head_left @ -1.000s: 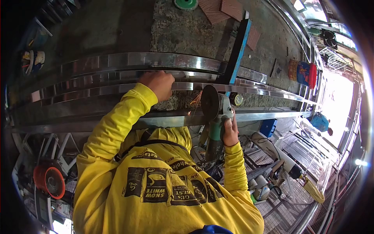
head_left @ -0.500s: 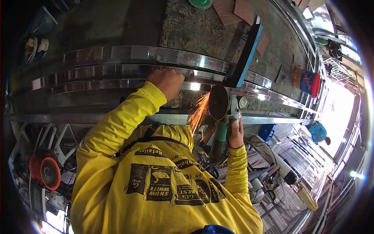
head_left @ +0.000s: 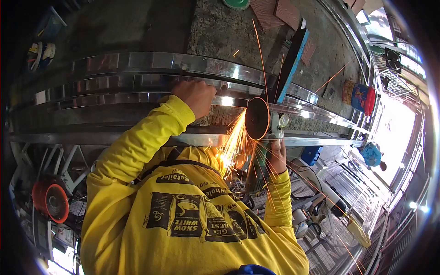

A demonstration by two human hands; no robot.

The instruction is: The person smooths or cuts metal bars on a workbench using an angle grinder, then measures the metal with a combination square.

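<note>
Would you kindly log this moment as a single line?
left hand: on metal bar | right hand: holding grinder | disc: throwing sparks

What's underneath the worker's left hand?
Shiny metal bars emerge on both sides of the left hand. The stretch directly beneath is covered, so how it's being held can't be seen.
</note>
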